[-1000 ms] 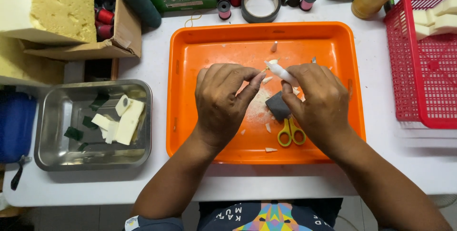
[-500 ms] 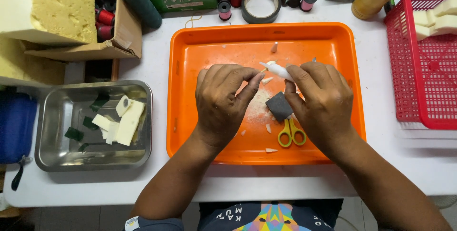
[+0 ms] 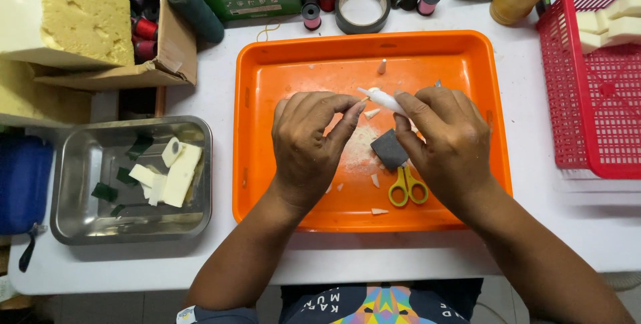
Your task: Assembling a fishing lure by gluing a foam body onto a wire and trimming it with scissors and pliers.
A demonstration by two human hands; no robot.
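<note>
Pinching small white piece (image 3: 386, 100): right hand (image 3: 444, 140) grip clamped, left hand (image 3: 308, 143) fingertips together at tip.

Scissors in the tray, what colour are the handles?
Yellow handles on the scissors, seen in the head view.

Single head-worn view, aimed almost straight down from above, worktop (image 3: 220, 257) seen at close range, orange tray (image 3: 267, 63) centred, forearms entering from the bottom edge, no second view supplied.

A white table (image 3: 220, 57) under even light, with grey floor below its near edge.
</note>
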